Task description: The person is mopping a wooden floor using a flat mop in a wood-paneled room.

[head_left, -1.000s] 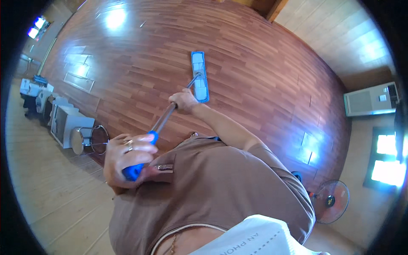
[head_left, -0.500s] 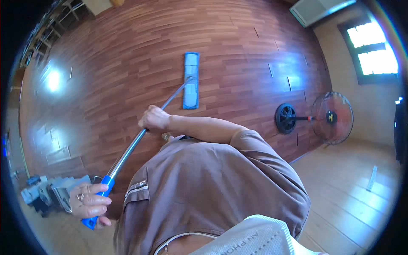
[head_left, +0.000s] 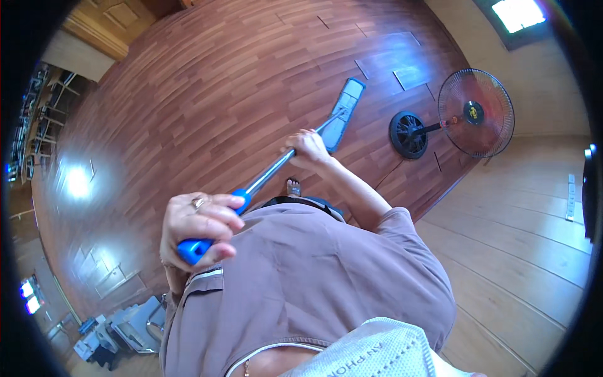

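Note:
A flat mop with a light blue pad lies against the reddish-brown wood floor, its head slanted. Its silver pole runs back toward me at an angle. Around the blue grip at the pole's near end, the fingers of my left hand are wrapped; one finger wears a ring. Farther along, my right hand closes on the metal pole, with that arm stretched forward. Part of my foot shows below the pole.
A standing fan with a round black base is to the right of the mop head. Pale plank panelling lies at the right. Grey equipment is at lower left, racks at far left, and a wooden door at upper left.
The mop head has swung right, closer to the fan, and turned from straight to slanted. Both hands have moved right with the pole, still gripping it. The whole view has shifted.

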A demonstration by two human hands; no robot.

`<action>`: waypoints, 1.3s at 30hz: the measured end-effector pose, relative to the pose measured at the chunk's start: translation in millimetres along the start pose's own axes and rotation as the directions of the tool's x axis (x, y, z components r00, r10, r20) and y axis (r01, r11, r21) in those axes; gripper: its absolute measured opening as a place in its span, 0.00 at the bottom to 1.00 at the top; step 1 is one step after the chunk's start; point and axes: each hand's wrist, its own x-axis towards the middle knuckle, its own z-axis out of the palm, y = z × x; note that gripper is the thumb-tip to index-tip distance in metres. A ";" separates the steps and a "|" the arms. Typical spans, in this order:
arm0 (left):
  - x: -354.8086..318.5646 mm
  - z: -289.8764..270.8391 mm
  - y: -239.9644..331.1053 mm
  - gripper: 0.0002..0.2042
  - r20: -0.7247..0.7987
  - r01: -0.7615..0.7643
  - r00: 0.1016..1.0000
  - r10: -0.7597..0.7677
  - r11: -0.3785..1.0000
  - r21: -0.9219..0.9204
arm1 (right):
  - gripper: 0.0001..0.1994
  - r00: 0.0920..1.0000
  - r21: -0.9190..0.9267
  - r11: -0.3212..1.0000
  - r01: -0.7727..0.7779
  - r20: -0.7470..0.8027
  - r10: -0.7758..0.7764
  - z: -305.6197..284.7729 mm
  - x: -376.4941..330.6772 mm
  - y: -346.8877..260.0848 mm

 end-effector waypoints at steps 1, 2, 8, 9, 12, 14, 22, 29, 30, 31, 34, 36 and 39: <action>8.9 11.1 -2.9 0.09 0.012 0.000 1.000 0.000 1.000 0.007 | 0.06 0.999 0.000 1.000 -0.024 -0.022 0.024 -10.3 -10.0 7.9; 17.4 20.7 -4.3 0.09 0.024 0.000 1.000 0.000 1.000 0.015 | 0.05 0.998 0.000 0.999 -0.048 -0.043 0.048 -19.8 -19.5 14.0; 48.0 49.0 -1.9 0.12 0.180 -0.052 0.983 0.028 0.990 0.129 | 0.10 0.965 -0.027 0.974 -0.226 -0.139 0.221 -49.2 -62.0 26.6; 49.7 51.0 1.3 0.12 0.207 -0.062 0.978 0.031 0.987 0.146 | 0.13 0.955 0.009 0.978 -0.206 -0.215 0.203 -49.3 -67.6 24.9; 54.1 52.7 13.9 0.12 0.255 -0.066 0.967 0.032 0.990 0.128 | 0.16 0.936 0.128 0.976 -0.174 -0.285 0.204 -42.1 -79.1 24.2; 53.7 50.8 21.5 0.12 0.253 -0.086 0.966 0.047 0.986 0.144 | 0.16 0.918 0.178 0.970 -0.163 -0.333 0.215 -36.5 -83.1 18.8; 41.9 26.4 77.7 0.11 0.366 -0.281 0.915 0.168 0.919 0.279 | 0.18 0.941 0.473 0.873 -0.120 -0.225 0.251 -43.7 -58.8 -63.8; 57.2 16.7 124.0 0.18 0.358 -0.458 0.848 0.391 0.880 0.125 | 0.14 0.985 0.790 0.613 -0.018 -0.092 0.147 -36.1 -27.3 -127.1; 64.4 12.9 129.2 0.16 0.411 -0.463 0.829 0.380 0.878 0.123 | 0.14 0.994 0.687 0.721 -0.095 0.029 0.104 -56.0 -21.2 -143.2; 70.3 13.7 130.8 0.16 0.432 -0.457 0.821 0.374 0.883 0.104 | 0.18 0.985 0.559 0.814 -0.157 0.152 0.086 -76.2 -17.5 -157.0; 71.8 25.6 109.3 0.16 0.307 -0.410 0.876 0.371 0.909 0.072 | 0.27 0.970 0.646 0.725 -0.241 0.182 0.160 -165.8 -30.8 -212.7; 68.3 39.5 89.0 0.15 0.241 -0.363 0.912 0.332 0.927 0.096 | 0.24 0.996 0.591 0.802 -0.086 0.021 0.092 -215.5 -93.6 -212.9; 66.1 60.6 27.8 0.15 0.355 -0.306 0.916 0.189 0.901 0.309 | 0.19 0.877 0.307 0.902 0.303 -0.461 -0.138 -254.5 -132.8 -236.7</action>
